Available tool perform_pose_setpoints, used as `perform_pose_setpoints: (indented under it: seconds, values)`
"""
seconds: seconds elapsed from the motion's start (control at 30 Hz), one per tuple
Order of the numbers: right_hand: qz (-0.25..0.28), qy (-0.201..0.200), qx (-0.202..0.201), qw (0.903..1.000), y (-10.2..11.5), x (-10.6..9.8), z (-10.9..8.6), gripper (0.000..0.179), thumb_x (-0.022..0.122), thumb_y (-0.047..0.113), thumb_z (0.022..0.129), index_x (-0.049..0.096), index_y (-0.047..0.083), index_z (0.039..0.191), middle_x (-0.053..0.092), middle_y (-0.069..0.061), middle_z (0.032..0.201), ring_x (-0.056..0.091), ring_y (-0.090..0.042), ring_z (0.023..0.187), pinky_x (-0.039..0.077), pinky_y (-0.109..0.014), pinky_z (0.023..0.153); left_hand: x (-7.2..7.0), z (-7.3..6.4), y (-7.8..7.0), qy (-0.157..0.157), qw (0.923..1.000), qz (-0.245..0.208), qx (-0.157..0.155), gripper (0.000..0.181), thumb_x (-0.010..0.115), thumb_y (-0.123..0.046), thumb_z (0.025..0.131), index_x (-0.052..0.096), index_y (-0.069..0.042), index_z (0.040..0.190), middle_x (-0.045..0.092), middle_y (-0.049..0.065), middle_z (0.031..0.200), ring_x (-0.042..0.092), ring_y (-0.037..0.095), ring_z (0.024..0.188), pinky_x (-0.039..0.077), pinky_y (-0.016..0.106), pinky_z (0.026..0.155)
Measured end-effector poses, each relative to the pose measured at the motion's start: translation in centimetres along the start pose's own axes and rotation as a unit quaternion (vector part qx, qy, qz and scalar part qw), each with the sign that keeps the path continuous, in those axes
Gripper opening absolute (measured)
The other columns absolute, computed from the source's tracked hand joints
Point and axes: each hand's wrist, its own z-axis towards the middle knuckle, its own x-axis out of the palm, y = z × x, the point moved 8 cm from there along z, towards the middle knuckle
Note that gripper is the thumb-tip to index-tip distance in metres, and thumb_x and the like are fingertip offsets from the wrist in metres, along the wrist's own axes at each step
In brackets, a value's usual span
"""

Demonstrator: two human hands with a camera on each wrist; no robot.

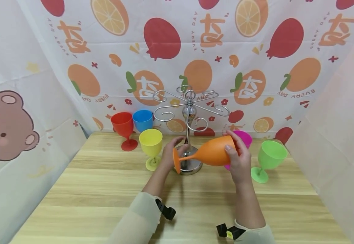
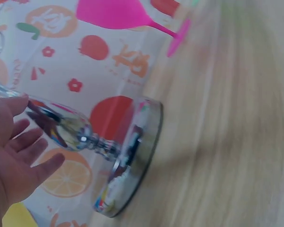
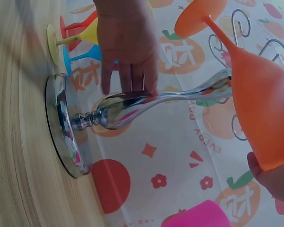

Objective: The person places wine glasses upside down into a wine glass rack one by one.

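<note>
My right hand (image 1: 240, 161) grips an orange plastic goblet (image 1: 214, 151) by the bowl near its rim. The goblet lies sideways in the air, its foot pointing left. It passes in front of a chrome stand (image 1: 189, 111) with several curled wire arms and a round base. At the stem of that stand is my left hand (image 1: 168, 154), partly hidden by the goblet's foot in the head view. In the left wrist view the left hand's (image 2: 14, 163) fingers are loosely spread beside the chrome stem (image 2: 61, 125), with fingertips right at it.
A red goblet (image 1: 123, 126), a blue goblet (image 1: 143, 119) and a yellow goblet (image 1: 151, 144) stand left of the chrome stand. To the right are a light green goblet (image 1: 271, 156) and a magenta goblet (image 1: 244, 137), partly hidden. A patterned cloth (image 1: 192, 44) hangs behind the wooden table (image 1: 103, 189).
</note>
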Motion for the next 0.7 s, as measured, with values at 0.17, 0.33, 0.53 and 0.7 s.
perform_pose_setpoints:
  seconds: [0.17,0.33,0.53,0.7]
  values:
    - [0.024,0.002,0.005,0.9997,0.0,0.3,-0.1,0.042,0.053,0.014,0.095,0.057,0.016,0.136,0.057,-0.012,0.132,0.054,-0.026,0.116,0.055,-0.024,0.089,-2.1,-1.0,-1.3,-0.094,0.9943,0.009,0.049,0.037,0.069,-0.017,0.092,0.063,-0.005,0.126,0.063,0.016,0.125,0.059,0.033,0.118,0.053,0.048,0.093]
    - [0.067,0.007,0.008,0.9977,0.3,0.9,-0.2,0.043,0.05,0.01,0.094,0.055,0.011,0.137,0.057,-0.01,0.131,0.054,-0.025,0.115,0.055,-0.024,0.089,-2.7,-2.5,-2.8,-0.117,0.9903,0.0,0.075,0.024,0.068,-0.015,0.092,0.07,-0.003,0.113,0.07,0.011,0.102,0.063,0.022,0.088,0.056,0.029,0.072]
    - [0.114,0.014,0.006,0.9934,0.6,1.2,-0.3,0.044,0.048,0.011,0.094,0.054,0.008,0.137,0.055,-0.013,0.131,0.054,-0.026,0.116,0.055,-0.027,0.09,-0.7,-3.6,-4.9,-0.027,0.9978,-0.036,0.048,0.022,0.066,-0.012,0.093,0.07,0.0,0.111,0.071,0.013,0.097,0.06,0.02,0.085,0.05,0.018,0.071]
    - [0.16,0.022,0.004,0.9868,0.8,1.6,-0.4,0.043,0.045,0.01,0.095,0.053,0.007,0.137,0.054,-0.014,0.131,0.055,-0.025,0.115,0.056,-0.029,0.091,1.7,-4.3,-5.4,0.097,0.9907,-0.093,0.018,0.027,0.067,-0.006,0.092,0.067,-0.003,0.119,0.068,0.012,0.108,0.059,0.018,0.09,0.054,0.025,0.078]
